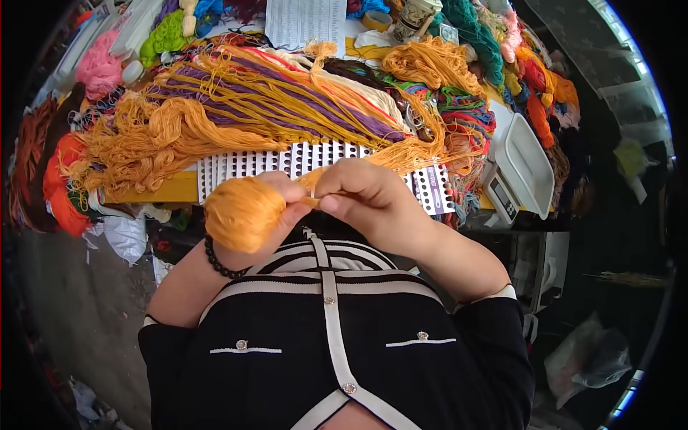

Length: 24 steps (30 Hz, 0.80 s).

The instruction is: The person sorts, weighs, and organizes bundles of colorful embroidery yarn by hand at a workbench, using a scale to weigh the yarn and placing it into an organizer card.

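Observation:
A thick, rounded bundle of orange embroidery thread [242, 213] bulges over my left hand [285, 192], which is closed on it in front of my chest. Beside it, my right hand [369, 201] pinches the narrow end of the orange thread between thumb and fingers. The two hands nearly touch, and the bundle hides part of the left one. Just beyond them lie white cards with rows of punched holes [315, 159], some with orange strands across them. Long mustard and purple threads [265, 104] are spread over the cards.
Loose orange skeins [168, 140] cover the table's left side, with another orange skein [433, 64] at the back. A white digital scale [527, 165] stands at the right edge. A printed sheet [306, 25] and a roll of tape [376, 20] lie at the back.

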{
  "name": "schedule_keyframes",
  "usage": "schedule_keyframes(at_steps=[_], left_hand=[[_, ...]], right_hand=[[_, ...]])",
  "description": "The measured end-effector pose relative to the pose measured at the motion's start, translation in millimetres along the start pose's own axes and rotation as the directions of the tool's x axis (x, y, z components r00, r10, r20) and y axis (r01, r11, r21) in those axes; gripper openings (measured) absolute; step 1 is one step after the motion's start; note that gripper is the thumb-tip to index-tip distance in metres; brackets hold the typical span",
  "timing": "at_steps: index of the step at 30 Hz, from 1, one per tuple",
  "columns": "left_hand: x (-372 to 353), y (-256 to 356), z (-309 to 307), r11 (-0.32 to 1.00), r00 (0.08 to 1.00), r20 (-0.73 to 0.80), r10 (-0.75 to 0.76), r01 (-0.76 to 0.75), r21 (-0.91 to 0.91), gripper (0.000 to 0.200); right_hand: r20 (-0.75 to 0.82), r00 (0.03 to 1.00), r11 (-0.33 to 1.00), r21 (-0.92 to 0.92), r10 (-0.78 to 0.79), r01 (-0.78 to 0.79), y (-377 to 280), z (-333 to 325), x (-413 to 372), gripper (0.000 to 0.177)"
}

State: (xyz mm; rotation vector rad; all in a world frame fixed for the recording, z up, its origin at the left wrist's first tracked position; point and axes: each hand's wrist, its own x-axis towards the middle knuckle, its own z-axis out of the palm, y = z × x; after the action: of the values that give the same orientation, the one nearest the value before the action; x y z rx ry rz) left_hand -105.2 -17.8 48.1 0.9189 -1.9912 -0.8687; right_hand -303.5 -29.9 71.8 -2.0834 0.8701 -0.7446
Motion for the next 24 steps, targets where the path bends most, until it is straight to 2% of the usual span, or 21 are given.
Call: schedule_keyframes(at_steps=[1,2,3,4,6,7,8,9,10,11,12,13,14,16,17,18,20,21,22,24], left_hand=[[-1.7,-4.5,5.7,0.998,0.999,-0.029,0.03,-0.029,0.05,0.014],[-4.1,-10.6,12.1,0.993,0.996,-0.057,0.061,-0.055,0.1,0.014],[-11.2,-25.1,12.7,0.998,0.999,0.0,-0.045,0.045,-0.04,0.016],[-8.1,-28.4,9.2,0.998,0.999,-0.005,-0.048,0.048,-0.041,0.016],[5.3,-37.8,0.0,0.963,0.964,0.002,-0.267,0.267,-0.02,0.022],[8.4,-50.9,-1.3,0.849,0.894,0.03,-0.448,0.435,-0.301,0.026],[9.6,-56.9,-5.4,0.683,0.776,0.099,-0.623,0.601,-0.414,0.03],[13.4,-69.8,-8.7,0.586,0.72,0.176,-0.672,0.661,-0.469,0.033],[16.6,-85.7,-9.4,0.479,0.659,0.255,-0.708,0.713,-0.513,0.037],[21.1,-96.3,-5.2,0.48,0.659,0.255,-0.707,0.713,-0.511,0.037],[25.3,-105.8,-0.6,0.485,0.598,0.257,-0.759,0.783,-0.39,0.04],[28.5,-107.9,1.9,0.475,0.535,0.249,-0.808,0.84,-0.262,0.044],[30.3,-106.5,6.8,0.475,0.534,0.247,-0.809,0.84,-0.26,0.044],[35.2,-99.3,17.9,0.529,0.593,0.112,-0.797,0.776,-0.344,0.041],[35.5,-114.5,25.0,0.649,0.673,0.051,-0.738,0.728,-0.22,0.031],[35.7,-120.2,31.4,0.647,0.671,0.05,-0.74,0.73,-0.219,0.031],[38.1,-129.7,43.9,0.793,0.789,-0.158,-0.593,0.607,0.053,0.02],[37.5,-126.8,45.5,0.8,0.787,-0.15,-0.598,0.598,-0.048,0.018],[35.6,-126.1,44.0,0.798,0.785,-0.153,-0.6,0.601,-0.044,0.018],[32.6,-125.0,39.9,0.645,0.66,-0.018,-0.751,0.728,-0.233,0.02]], right_hand=[[-0.035,0.995,0.846,0.529,0.09,-0.058,-1.2,6.4,-0.8,0.008],[-0.017,0.983,0.435,0.898,0.185,-0.067,0.0,10.6,-1.6,0.009],[-0.015,0.988,0.343,0.939,0.154,-0.039,10.7,12.0,-5.3,0.012],[-0.009,0.988,0.343,0.938,0.153,-0.044,14.2,3.1,-3.2,0.012],[0.06,0.987,0.332,0.937,0.152,-0.108,22.4,-25.4,8.2,0.014],[0.084,0.917,0.545,0.781,0.391,-0.304,20.1,-40.0,17.5,0.014],[0.025,0.898,0.759,0.524,0.44,-0.386,35.6,-39.0,25.9,0.017],[-0.062,0.912,0.877,0.306,0.407,-0.37,50.7,-29.2,30.5,0.019],[-0.139,0.926,0.936,0.066,0.352,-0.346,66.1,-16.0,34.7,0.021],[-0.098,0.933,0.937,-0.007,0.347,-0.35,83.5,-3.8,38.8,0.022],[-0.058,0.937,0.934,-0.081,0.344,-0.348,97.3,7.2,43.1,0.023],[-0.037,0.922,0.915,-0.111,0.386,-0.387,103.5,15.9,47.9,0.023],[-0.016,0.904,0.894,-0.142,0.427,-0.425,108.5,23.6,52.1,0.023],[-0.038,0.887,0.878,-0.128,0.46,-0.461,120.0,33.0,57.3,0.024],[-0.007,0.868,0.866,-0.067,0.496,-0.496,124.9,35.1,59.1,0.024],[0.026,0.848,0.848,-0.007,0.529,-0.529,129.5,37.3,60.6,0.025],[0.033,0.823,0.822,0.038,0.567,-0.568,135.6,39.5,62.3,0.026],[0.058,0.8,0.796,0.082,0.597,-0.6,135.7,39.0,62.9,0.025],[0.086,0.775,0.765,0.127,0.625,-0.631,135.7,39.1,64.1,0.025],[0.118,0.751,0.739,0.135,0.65,-0.66,131.8,36.9,68.8,0.024]])
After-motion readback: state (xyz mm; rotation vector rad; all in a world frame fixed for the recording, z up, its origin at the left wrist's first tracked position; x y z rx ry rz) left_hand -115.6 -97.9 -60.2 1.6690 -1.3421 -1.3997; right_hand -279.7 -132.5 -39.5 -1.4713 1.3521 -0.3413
